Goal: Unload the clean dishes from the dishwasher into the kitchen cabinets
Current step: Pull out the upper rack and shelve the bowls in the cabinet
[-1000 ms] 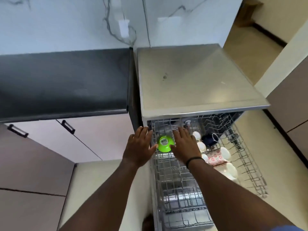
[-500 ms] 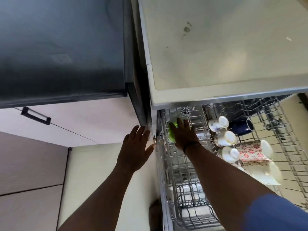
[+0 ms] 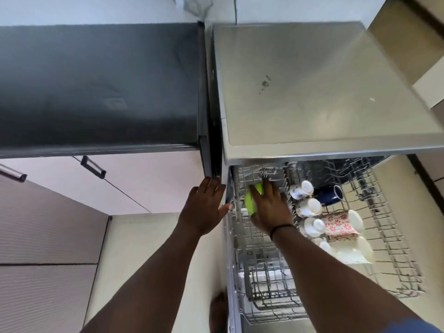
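A lime-green bowl (image 3: 251, 203) sits tilted at the back left corner of the pulled-out upper dishwasher rack (image 3: 394, 236). My right hand (image 3: 271, 210) lies over it with fingers wrapped round its rim. My left hand (image 3: 204, 207) is flat with straight fingers, touching the dishwasher's left front edge and holding nothing. To the right in the rack lie several white cups (image 3: 310, 206), a dark blue mug (image 3: 329, 194) and a red-flowered mug (image 3: 338, 224).
The lower rack (image 3: 271, 284) shows beneath the upper one. The dishwasher's steel top (image 3: 312, 92) stands beside a dark countertop (image 3: 96, 87). Below the counter are pale cabinet doors with black handles (image 3: 93, 167). My foot (image 3: 218, 311) is on the floor by the dishwasher.
My right hand has moved from beside the green bowl onto it, and the bowl has tipped from flat to tilted. My left hand has slipped off the rack to the dishwasher's left edge.
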